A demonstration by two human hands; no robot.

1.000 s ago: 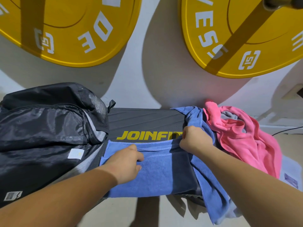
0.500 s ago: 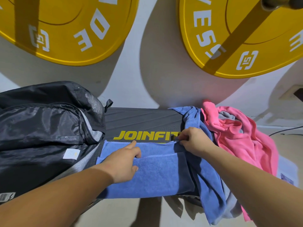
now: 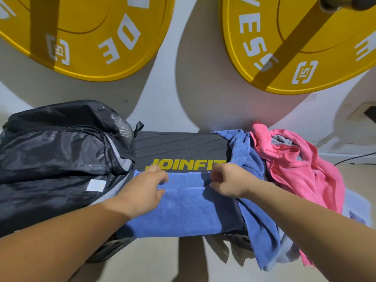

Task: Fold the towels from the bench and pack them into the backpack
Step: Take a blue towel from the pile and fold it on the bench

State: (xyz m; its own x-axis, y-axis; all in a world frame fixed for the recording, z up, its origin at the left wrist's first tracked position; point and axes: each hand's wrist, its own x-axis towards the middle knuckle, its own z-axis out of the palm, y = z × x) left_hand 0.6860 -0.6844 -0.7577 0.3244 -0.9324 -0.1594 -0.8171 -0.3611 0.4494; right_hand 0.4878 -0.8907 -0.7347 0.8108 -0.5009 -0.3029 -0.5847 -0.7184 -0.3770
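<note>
Left hand (image 3: pixel 144 190), right hand (image 3: pixel 230 182), apparently pinching towel (image 3: pixel 187 212)

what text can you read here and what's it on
"JOINFIT": bench, last letter partly under the blue towel.
"ESS", cut off: right yellow weight plate.
"OE" or "DE", cut off: left yellow weight plate.
"51" logo: both plates.
White label on the backpack: too blurred to read.

Desk (image 3: pixel 179 147): black, yellow lettering just beyond the left hand (image 3: pixel 142 190) and right hand (image 3: pixel 230 182).
Backpack (image 3: pixel 61 159): left of the left hand.
Blue towel (image 3: pixel 183 212): under both hands.
Pink towel (image 3: pixel 301 165): heaped right of the right hand.
</note>
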